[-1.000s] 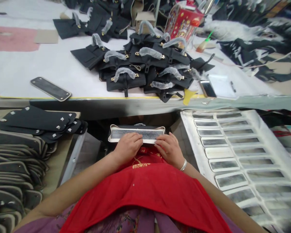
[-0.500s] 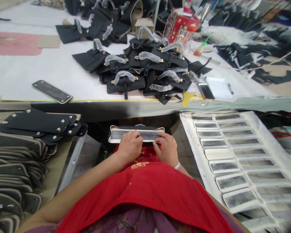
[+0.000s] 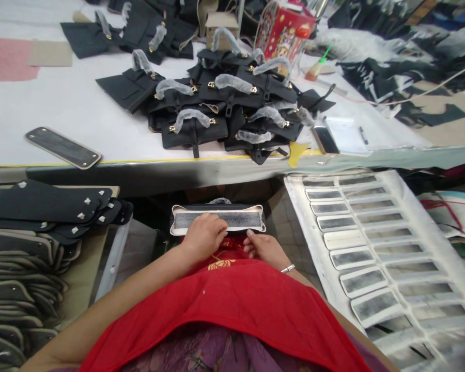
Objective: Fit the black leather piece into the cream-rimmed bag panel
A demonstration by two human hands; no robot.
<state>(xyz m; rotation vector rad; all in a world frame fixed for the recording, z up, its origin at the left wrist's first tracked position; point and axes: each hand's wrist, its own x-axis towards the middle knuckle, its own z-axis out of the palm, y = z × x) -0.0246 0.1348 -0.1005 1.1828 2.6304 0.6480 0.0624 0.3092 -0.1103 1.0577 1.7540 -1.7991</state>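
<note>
**My hands on the panel in my lap**

Far left, a stack [image 3: 19, 279] of grey flat pieces sits beside me. At the back, on top of it, lie black pieces [image 3: 50, 204] with little metal studs. Above them is the white table [image 3: 42, 108]. One long dark strip [image 3: 62, 147] lies alone near its front edge.

In the middle is my lap, covered by a red cloth [image 3: 232, 305]. My left hand [image 3: 203, 237] lies on top of the panel [image 3: 238, 219]. Its fingers are bent and press down on the grey middle part. I cannot see my thumb, so I cannot tell if the hand grips. The panel is long, with a pale rim and round corners. It lies flat, just past the red cloth and below the table edge.

My right hand [image 3: 265, 248] is just beside my left hand, nearer to me. It is loosely curled, half open, with nothing inside it. One fingertip touches the near edge of the panel. A thin bangle [image 3: 288, 268] is on that wrist.

Up on the table, behind my hands, is a pile of black bags [image 3: 225, 108] with wrapped handles. A red box [image 3: 284, 36] stands behind the pile. A phone [image 3: 325, 139] lies right of the bags, near the table edge.

On the right, a white sheet [image 3: 408, 204] slopes down beside me. Many spare panels [image 3: 358, 257] lie on it in two rows.
</note>
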